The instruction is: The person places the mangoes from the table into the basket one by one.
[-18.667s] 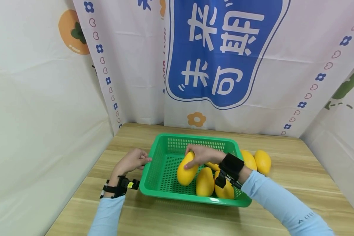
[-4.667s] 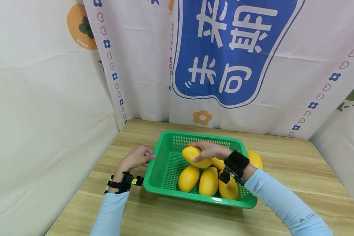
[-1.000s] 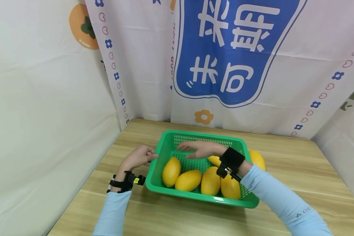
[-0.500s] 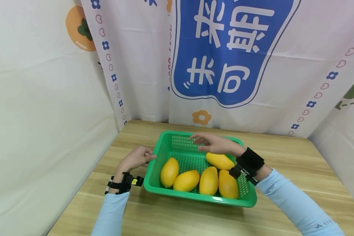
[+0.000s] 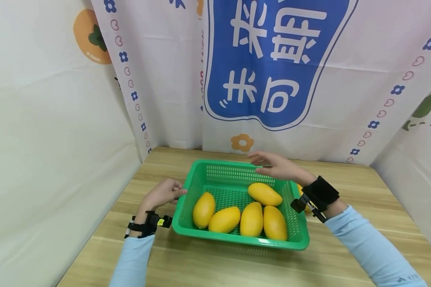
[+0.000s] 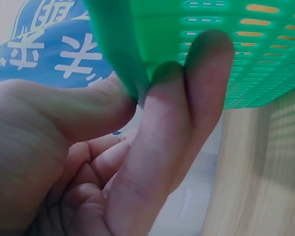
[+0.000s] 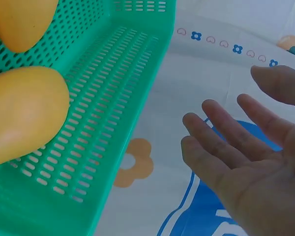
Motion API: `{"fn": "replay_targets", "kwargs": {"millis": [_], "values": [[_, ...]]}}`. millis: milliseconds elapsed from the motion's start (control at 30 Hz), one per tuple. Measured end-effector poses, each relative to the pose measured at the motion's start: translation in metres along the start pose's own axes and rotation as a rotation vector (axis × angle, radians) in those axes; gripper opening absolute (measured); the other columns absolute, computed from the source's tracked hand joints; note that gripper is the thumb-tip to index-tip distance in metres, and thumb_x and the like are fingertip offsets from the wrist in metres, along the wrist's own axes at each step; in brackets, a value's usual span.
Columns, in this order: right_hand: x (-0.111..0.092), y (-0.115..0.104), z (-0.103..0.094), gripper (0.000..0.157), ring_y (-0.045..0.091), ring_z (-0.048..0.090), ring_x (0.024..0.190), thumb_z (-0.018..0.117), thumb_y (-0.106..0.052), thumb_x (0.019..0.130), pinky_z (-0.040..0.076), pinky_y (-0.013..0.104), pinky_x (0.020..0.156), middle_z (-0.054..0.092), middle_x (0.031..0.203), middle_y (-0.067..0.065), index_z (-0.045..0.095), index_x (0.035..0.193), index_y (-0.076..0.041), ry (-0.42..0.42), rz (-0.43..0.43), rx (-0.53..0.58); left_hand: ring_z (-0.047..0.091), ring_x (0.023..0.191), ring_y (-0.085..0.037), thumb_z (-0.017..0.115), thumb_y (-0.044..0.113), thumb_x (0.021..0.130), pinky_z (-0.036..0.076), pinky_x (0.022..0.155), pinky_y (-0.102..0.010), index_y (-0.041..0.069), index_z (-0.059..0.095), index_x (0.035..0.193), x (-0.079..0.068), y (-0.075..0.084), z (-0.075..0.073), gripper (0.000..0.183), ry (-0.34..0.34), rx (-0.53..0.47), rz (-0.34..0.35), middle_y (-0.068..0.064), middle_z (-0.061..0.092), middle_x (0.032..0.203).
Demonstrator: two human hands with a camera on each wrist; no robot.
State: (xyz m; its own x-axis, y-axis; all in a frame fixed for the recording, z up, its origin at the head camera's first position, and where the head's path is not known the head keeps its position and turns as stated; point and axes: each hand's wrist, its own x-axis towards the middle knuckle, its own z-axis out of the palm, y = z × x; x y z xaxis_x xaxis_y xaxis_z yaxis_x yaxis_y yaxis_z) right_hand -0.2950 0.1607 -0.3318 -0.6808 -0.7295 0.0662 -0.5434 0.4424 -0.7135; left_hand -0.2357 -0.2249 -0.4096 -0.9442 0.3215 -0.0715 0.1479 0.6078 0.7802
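Note:
In the head view my left hand [image 5: 164, 193] holds the left rim of a green plastic basket [image 5: 222, 238]. The left wrist view has the thumb and fingers pinching that rim [image 6: 120, 54]. Several yellow mangoes lie in the basket: one upright mango [image 5: 204, 210] at the left, one lying sideways [image 5: 224, 220], two along the front, and one mango [image 5: 264, 194] near the back right. Over the back right rim hovers my right hand [image 5: 278, 165], fingers spread and nothing in it. The right wrist view shows its palm [image 7: 255, 182] beside the basket wall.
Another mango [image 5: 300, 188] lies on the wooden table [image 5: 362, 207] just right of the basket, mostly hidden behind my right wrist. A printed white curtain [image 5: 172, 119] hangs behind the table's far edge, with pale cloth walls at both sides.
Two mangoes that my right hand held earlier now lie in the basket's left front. The right hand has since risen and moved right, empty. My left hand stays on the rim.

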Motion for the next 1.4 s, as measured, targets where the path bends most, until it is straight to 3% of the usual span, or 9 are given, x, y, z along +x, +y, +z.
{"fn": "replay_targets", "kwargs": {"millis": [167,800,1067,1400], "values": [[-0.008,0.011,-0.005,0.048,0.044,0.043,0.127,0.055,-0.007,0.097,0.039,0.054,0.106,0.046,0.14,0.027,0.038,0.142,-0.005,0.011,0.03,0.017,0.064,0.067,-0.03,0.059,0.013,0.095,0.06,0.072,-0.047,0.002,0.059,0.076,0.0,-0.002,0.0,0.022,-0.002,-0.009,-0.002,0.001,0.044,0.061],[-0.034,0.033,-0.016,0.052,0.045,0.044,0.125,0.06,-0.008,0.093,0.043,0.052,0.103,0.047,0.135,0.033,0.039,0.14,0.004,0.058,0.065,-0.025,0.06,0.062,-0.025,0.059,0.012,0.095,0.06,0.071,-0.047,0.004,0.055,0.071,0.001,-0.003,0.001,0.026,-0.002,-0.013,-0.001,0.001,0.042,0.06],[-0.042,0.04,-0.018,0.051,0.046,0.045,0.124,0.061,-0.009,0.093,0.042,0.058,0.103,0.048,0.134,0.033,0.04,0.138,0.005,0.081,0.085,-0.049,0.062,0.067,-0.034,0.059,0.013,0.095,0.06,0.072,-0.047,0.004,0.056,0.072,0.001,-0.002,0.001,0.025,-0.003,-0.015,-0.002,0.001,0.042,0.06],[-0.053,0.047,-0.019,0.05,0.048,0.044,0.124,0.059,-0.007,0.094,0.039,0.061,0.103,0.048,0.135,0.034,0.04,0.138,0.006,0.094,0.108,-0.054,0.063,0.068,-0.034,0.059,0.013,0.095,0.06,0.071,-0.046,0.003,0.057,0.074,0.001,-0.002,0.001,0.023,-0.003,-0.01,-0.004,0.0,0.044,0.062]]}}
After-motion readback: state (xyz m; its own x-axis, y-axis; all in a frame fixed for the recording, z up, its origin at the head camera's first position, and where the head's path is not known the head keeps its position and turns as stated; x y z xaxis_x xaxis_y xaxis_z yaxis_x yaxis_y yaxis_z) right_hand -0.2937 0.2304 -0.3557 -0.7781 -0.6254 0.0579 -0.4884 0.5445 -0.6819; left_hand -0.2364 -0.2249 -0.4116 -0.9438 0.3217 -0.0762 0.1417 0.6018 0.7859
